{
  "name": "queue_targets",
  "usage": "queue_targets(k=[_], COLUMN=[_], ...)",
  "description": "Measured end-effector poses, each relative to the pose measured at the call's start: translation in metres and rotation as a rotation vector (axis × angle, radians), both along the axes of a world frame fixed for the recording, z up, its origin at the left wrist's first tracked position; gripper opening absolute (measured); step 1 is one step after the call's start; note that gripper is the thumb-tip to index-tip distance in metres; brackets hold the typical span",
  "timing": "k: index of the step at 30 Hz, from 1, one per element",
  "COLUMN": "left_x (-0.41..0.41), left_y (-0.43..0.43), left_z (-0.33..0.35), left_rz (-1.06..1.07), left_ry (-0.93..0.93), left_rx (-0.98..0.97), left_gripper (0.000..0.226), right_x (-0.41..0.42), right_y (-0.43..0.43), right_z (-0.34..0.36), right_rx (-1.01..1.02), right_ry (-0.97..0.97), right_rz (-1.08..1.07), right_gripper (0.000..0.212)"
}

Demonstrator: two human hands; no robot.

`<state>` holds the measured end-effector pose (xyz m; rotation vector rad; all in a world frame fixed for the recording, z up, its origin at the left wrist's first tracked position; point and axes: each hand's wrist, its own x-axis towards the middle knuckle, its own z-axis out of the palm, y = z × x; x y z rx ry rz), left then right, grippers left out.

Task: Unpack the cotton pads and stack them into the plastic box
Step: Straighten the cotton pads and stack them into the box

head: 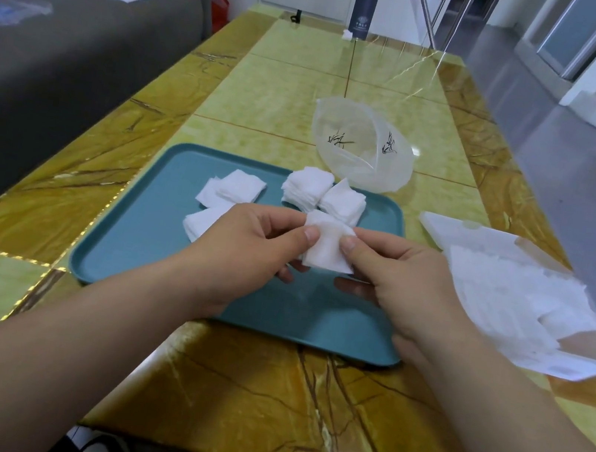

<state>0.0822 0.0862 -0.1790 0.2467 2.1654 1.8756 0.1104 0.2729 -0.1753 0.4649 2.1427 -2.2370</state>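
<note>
Both hands hold one small stack of white cotton pads point(328, 248) above the teal tray point(153, 242). My left hand point(245, 252) pinches its left edge and my right hand point(396, 284) pinches its right edge. More piles of pads lie on the tray: a spread pile point(232, 188) at the left and two neat stacks point(323, 190) at the back. A torn plastic pack of pads point(511, 298) lies on the table to the right. The clear plastic box point(363, 146) with black markings sits tilted behind the tray.
The tray rests on a glossy yellow-green marble-patterned table point(261, 396). A dark bottle point(367, 0) stands at the far edge. A grey sofa point(62, 51) with cushions runs along the left, and a metal frame stands behind the table.
</note>
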Motion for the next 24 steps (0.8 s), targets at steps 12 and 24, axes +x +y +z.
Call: queue_targets(k=[12,24], left_x=[-0.004,-0.008], left_y=[-0.002,-0.003], left_z=[-0.002,-0.006], left_rz=[0.063,0.16], left_ry=[-0.074,-0.107], left_rx=[0.011,0.021], left_gripper=[0.022,0.022], right_x=[0.001,0.0], right_y=[0.005,0.01], right_z=[0.003,0.008], right_rx=[0.02,0.088], right_ry=[0.029,0.135], right_rz=[-0.045,-0.078], right_gripper=[0.012,0.012])
